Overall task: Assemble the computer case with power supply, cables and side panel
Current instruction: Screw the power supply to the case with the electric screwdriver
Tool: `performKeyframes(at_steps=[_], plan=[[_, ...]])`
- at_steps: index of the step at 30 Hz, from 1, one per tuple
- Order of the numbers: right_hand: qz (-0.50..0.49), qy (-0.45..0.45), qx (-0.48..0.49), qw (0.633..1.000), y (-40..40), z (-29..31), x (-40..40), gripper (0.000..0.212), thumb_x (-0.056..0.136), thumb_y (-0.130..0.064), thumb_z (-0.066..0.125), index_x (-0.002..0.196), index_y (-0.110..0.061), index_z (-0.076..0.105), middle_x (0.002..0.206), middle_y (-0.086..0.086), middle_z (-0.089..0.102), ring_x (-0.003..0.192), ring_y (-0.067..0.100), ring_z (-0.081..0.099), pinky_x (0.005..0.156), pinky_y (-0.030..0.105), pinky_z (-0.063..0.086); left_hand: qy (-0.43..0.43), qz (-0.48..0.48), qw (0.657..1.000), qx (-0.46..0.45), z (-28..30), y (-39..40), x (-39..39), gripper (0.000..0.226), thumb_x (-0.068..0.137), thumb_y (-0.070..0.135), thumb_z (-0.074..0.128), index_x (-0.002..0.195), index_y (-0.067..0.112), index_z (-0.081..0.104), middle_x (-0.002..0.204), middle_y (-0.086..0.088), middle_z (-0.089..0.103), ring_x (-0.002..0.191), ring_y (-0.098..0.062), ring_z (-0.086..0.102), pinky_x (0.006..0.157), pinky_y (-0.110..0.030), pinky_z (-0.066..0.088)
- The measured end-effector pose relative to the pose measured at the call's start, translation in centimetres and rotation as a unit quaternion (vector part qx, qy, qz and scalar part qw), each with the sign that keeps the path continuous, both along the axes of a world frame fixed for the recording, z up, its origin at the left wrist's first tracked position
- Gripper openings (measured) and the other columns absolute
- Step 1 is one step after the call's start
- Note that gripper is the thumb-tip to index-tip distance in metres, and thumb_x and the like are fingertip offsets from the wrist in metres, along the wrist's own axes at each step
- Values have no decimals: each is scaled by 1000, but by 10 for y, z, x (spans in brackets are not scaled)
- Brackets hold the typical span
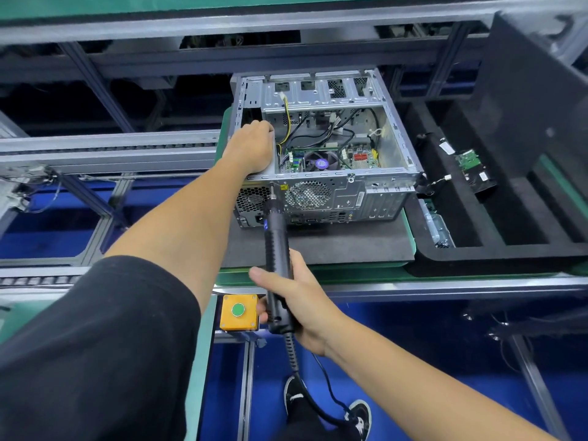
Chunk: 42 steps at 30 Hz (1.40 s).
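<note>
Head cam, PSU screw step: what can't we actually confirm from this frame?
- Power supply: head view, mostly hidden under the left hand.
- Screw at the screwdriver tip: too small to see.
- Rear panel labels on the case: too small to read.
- Black side panel: cut off by the right edge.

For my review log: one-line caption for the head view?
Left hand rests on the power supply inside the open computer case while right hand holds electric screwdriver at its rear.
</note>
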State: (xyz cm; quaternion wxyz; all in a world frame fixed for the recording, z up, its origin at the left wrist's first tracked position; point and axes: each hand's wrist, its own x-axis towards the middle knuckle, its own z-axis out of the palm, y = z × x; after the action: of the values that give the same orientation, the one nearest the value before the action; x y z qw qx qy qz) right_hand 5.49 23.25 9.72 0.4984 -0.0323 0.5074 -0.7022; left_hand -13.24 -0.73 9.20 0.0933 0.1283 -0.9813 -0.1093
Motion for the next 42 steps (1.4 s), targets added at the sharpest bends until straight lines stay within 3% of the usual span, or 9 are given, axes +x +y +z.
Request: performKeyframes(at_steps=[4,11,15,21,25,27,30,33,42], plan=[[-43,4,6,999,-2,1,-7,30,98,-24,62,121,-9,52,83,9,64,68,20,62,63,30,54,1,-5,1000,1,0,0,1,38,104,28,29,126,8,52,123,-16,56,107,-35,53,87,-43,42],[-20,-77,-12,997,-3,4,-20,27,101,-27,55,115,-8,43,93,18,72,69,27,65,61,39,58,1,-4,1000,5,1,0,1,38,103,29,28,126,9,52,123,-15,56,106,-34,53,84,-42,42],[0,-89,-8,996,-2,1,-21,19,103,-27,52,103,-10,46,79,12,69,71,31,68,66,43,59,1,-5,1000,7,1,1,2,37,103,28,29,124,8,53,121,-15,56,104,-33,53,82,-40,41],[-8,-100,-12,995,0,-5,-23,24,107,-26,39,111,-6,52,84,12,67,68,29,64,68,42,54,-12,-3,1000,11,5,3,3,37,104,27,28,126,8,50,124,-15,54,108,-33,51,88,-44,43],[-34,-59,-4,998,-7,-7,-19,40,92,-40,64,109,-11,44,89,13,54,53,22,59,52,32,51,-20,1,1000,10,5,4,3,36,104,26,28,127,8,49,125,-15,53,108,-34,51,86,-43,41],[-31,-10,10,999,-7,-9,-16,50,79,-27,77,110,-14,41,88,12,52,50,19,57,47,29,49,-20,3,1000,3,4,5,4,36,103,26,27,127,9,49,125,-15,52,109,-34,50,86,-43,39],[-39,13,13,999,-8,-12,-13,41,83,-8,74,107,-14,42,79,9,56,47,20,56,44,27,48,-17,3,1000,-3,4,4,4,36,103,26,26,127,10,48,126,-15,52,110,-34,49,85,-42,38],[-50,5,2,999,-10,-14,-13,30,86,-7,70,100,-12,44,67,1,61,48,21,58,44,27,48,-10,2,1000,-4,3,3,4,37,103,27,26,127,10,49,125,-15,52,109,-34,49,82,-40,36],[-47,11,2,999,-12,-16,-12,29,82,-9,70,98,-12,46,69,4,53,48,19,56,45,28,47,-10,8,1000,2,3,4,3,37,103,27,27,128,10,49,126,-14,53,110,-34,50,85,-42,38]])
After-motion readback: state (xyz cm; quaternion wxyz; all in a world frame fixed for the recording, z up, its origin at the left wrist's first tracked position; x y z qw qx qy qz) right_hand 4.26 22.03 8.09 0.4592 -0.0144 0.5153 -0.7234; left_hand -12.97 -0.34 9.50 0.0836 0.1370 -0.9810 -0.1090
